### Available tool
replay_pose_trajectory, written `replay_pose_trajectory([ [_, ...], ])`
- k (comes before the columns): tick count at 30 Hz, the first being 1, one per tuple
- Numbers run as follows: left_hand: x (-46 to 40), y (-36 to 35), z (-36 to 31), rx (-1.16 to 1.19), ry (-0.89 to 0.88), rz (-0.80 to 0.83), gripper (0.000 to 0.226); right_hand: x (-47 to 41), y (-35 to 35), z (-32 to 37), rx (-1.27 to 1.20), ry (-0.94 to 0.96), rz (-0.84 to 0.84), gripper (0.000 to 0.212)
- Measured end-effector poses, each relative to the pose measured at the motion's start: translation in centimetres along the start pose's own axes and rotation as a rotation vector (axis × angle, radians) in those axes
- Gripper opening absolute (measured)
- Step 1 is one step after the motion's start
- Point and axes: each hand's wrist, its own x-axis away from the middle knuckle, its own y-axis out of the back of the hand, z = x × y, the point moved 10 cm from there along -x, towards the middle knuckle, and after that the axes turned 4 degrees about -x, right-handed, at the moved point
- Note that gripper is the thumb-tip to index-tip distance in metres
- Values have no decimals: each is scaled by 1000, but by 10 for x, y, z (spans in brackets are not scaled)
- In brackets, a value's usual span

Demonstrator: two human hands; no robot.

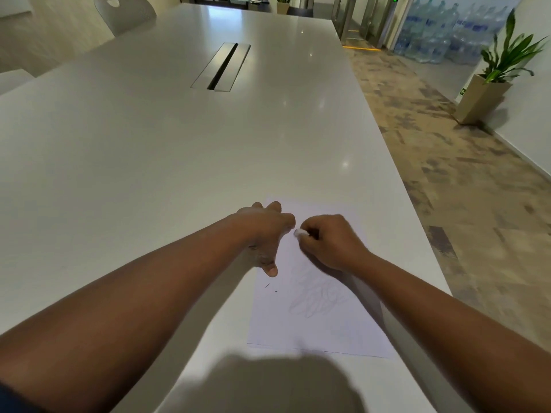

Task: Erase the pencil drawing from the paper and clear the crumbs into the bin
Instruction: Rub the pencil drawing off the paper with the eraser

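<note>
White paper (316,323) lies flat on the pale grey table (134,150), close to the person's body and near the table's right-hand edge. Its near edge runs just beyond a dark shadow on the tabletop, and its right corner sits just beside the table edge, leaving only a thin strip of bare surface there. A faint pencil drawing (316,293) of scribbled lines shows in the middle of the sheet, and a couple of small dark marks (269,287) lie near the left edge.

The left hand (262,236) rests on the upper left part of the sheet, fingers spread and pressed flat, thumb pointing back toward the person; it grips nothing. The right hand (331,241) is curled into a loose fist on the upper part of the paper, its fingers closed around a small white eraser (299,233) whose end pokes out toward the left hand. The two hands are near each other, with the eraser tip between them. Whether the eraser touches the paper cannot be told.

Left of the sheet and beyond it the tabletop is wide and bare, giving plenty of room. Farther along, a long metal cable hatch (222,67) is set into the table's middle. A chair (125,13) stands at the far left side. Right of the table, patterned carpet (432,129) runs past a potted plant (495,81) by the wall, with stacked water bottles (441,31) behind glass beyond.
</note>
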Motion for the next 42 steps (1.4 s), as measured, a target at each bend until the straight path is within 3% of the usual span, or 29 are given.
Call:
replay_pose_trajectory([
  [3,0,-1,0,9,8,-2,107,1,23,-18,47,-47,-112,38],
  [7,0,-1,1,19,7,-4,103,18,8,-3,106,83,-7,42],
  [11,0,-2,0,10,16,12,100,17,31,-26,109,-3,-89,44],
  [16,2,-3,-4,-55,9,45,79,32,14,-14,81,29,74,33],
  [21,4,-5,-17,-176,-27,65,117,41,19,-19,-28,-16,-8,17],
  [24,0,-5,-23,-190,-67,59,119,49,11,-15,-103,6,0,8],
  [30,-16,-23,-14,-87,-81,75,135,59,-7,3,-110,53,83,13],
  [32,-17,-26,-12,-71,-78,66,140,60,-10,6,-78,64,95,15],
  [36,-16,-26,-13,-82,-71,74,148,56,1,2,21,19,-47,19],
  [40,-16,-22,-18,-145,-70,69,146,74,-25,36,68,161,89,20],
  [42,-14,-21,-19,-146,-71,67,144,69,-16,28,115,140,28,19],
])
